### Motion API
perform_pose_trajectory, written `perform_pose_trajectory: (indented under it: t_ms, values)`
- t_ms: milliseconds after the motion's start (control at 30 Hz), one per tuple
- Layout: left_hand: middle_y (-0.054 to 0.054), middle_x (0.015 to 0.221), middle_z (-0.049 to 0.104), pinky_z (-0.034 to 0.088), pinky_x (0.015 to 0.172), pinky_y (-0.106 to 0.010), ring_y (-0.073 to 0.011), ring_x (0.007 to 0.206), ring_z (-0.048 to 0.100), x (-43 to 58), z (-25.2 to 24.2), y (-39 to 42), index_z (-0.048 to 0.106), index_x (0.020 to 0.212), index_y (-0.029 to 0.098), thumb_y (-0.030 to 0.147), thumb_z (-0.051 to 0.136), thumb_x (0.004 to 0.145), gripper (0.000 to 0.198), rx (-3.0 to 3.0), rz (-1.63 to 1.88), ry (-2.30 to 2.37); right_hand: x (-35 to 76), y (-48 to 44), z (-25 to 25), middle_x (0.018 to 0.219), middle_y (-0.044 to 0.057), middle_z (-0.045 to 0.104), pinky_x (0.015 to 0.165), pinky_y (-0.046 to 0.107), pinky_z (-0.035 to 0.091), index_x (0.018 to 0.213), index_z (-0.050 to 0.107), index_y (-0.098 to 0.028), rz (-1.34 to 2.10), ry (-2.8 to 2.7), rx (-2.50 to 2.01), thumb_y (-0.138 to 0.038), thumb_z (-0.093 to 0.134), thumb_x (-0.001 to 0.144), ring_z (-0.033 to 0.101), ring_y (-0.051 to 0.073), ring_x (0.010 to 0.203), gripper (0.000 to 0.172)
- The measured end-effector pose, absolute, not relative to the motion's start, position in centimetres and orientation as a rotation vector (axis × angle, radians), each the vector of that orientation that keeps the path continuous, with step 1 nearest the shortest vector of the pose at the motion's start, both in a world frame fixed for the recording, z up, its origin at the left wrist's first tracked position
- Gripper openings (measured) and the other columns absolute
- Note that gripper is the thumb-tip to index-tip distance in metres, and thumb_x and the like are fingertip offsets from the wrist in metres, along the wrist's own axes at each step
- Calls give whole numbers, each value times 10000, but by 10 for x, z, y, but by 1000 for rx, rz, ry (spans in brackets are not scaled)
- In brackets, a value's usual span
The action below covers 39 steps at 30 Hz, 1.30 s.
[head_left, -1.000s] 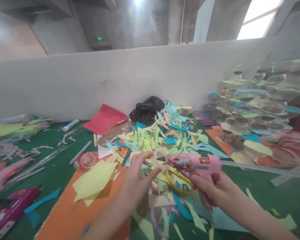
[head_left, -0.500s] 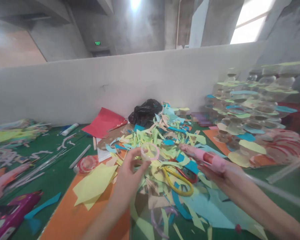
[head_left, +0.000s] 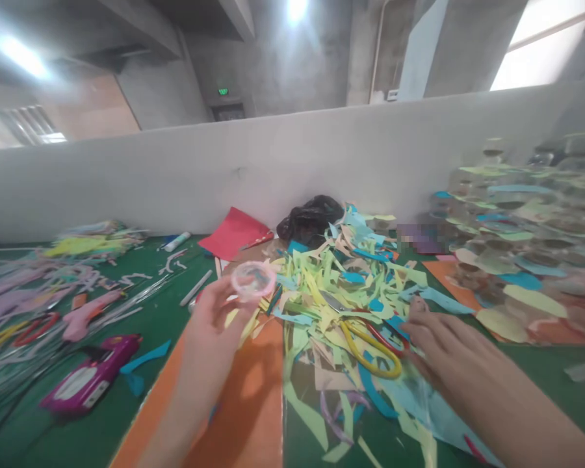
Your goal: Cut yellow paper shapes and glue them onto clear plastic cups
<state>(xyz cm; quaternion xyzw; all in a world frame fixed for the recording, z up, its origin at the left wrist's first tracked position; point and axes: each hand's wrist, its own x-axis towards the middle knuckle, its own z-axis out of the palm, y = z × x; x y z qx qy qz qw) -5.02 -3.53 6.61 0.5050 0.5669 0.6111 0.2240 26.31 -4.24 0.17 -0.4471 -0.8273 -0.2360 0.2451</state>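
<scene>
- We see the ring [head_left: 263, 292] held above the table, over the far end of the orange sheet [head_left: 258, 377] and to the left of the paper scraps [head_left: 316, 279].
- Left hand [head_left: 213, 328]: thumb and fingertips pinch the ring at its near left side.
- Change: a second ago the gun [head_left: 418, 304] met the ring at its nozzle; since then the two have drawn well apart, and the ring has shifted left. We judge the gluing at the ring to be broken off for now, with the left hand alone supporting it.
- Right hand [head_left: 443, 341]: knuckles up, fingers bent and close together, low over the scraps beside the scissors [head_left: 389, 375]. We cannot tell whether they grip the gun.
- Direction: the ring's opening tilts up and towards us; being round, it has no long axis. The gun's nose seems to point away from us; its body is hidden.
</scene>
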Motion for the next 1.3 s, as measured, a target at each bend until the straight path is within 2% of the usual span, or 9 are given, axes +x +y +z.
perform_pose_trajectory:
  t_ms: [100,333,433,500,633,767,933,1067,1300]
  values:
    - [-69,1209,679,472,1023,-423,-279,1156,614,-75,70,-63,628,1081,229,464,736,727,439,1278,1721,1759,195,-33,21,1072,101,671,883,454,502,1074,605,-182,-530,-2533,-990,-112,524,892,611,296,1032,211]
    - [-68,1175,707,523,981,-399,-298,1174,620,-115,55,-105,619,1044,224,512,751,665,494,1143,1719,1891,59,15,30,1305,150,594,1077,429,381,1283,541,-117,29,-2662,-520,-245,714,848,506,281,1235,486]
    - [-70,1160,712,537,957,-369,-281,1167,628,-115,48,-113,614,1031,217,484,730,714,431,1145,1746,1826,38,25,31,1074,65,695,1013,334,416,931,676,-180,112,-2707,-418,-128,628,897,582,203,1113,78]
    - [-69,1172,710,554,924,-355,-275,1149,640,-113,45,-116,614,1044,222,484,722,733,421,1128,1765,1799,40,19,36,982,51,708,940,296,449,789,658,-181,181,-2697,-429,-141,592,923,615,180,1023,155]
    - [-68,1177,712,577,864,-336,-274,1107,661,-107,43,-122,632,1044,236,517,753,702,459,1110,1798,1746,77,-19,51,949,50,701,732,257,502,976,635,-173,418,-2500,-737,-233,406,1004,648,154,849,239]
    - [-67,1137,713,563,859,-320,-254,1066,666,-81,45,-123,635,1019,236,496,736,728,403,1105,1830,1628,127,-47,63,798,30,690,648,287,524,961,634,-191,1215,-1643,-1364,-468,429,962,669,197,756,345]
    - [-81,1145,674,544,748,-297,-241,1012,651,-39,42,-116,616,1040,231,543,697,739,441,1082,1692,1619,166,-34,64,1063,96,730,903,420,536,1141,662,-213,953,-1323,-1370,-564,468,904,668,290,1051,466]
    - [-84,1152,642,522,665,-296,-249,983,612,-20,36,-109,612,1032,245,581,667,745,445,1165,1570,1706,173,-35,60,1379,77,593,1124,463,372,1321,582,-235,511,-1375,-1322,-523,386,965,470,282,1346,499]
    - [-91,1143,640,530,780,-360,-273,1021,590,-7,23,-104,626,1080,248,614,667,730,508,1339,1406,1729,164,-82,50,1508,-19,445,1144,394,370,1448,480,-335,850,-2031,-856,-504,465,967,418,252,1389,511]
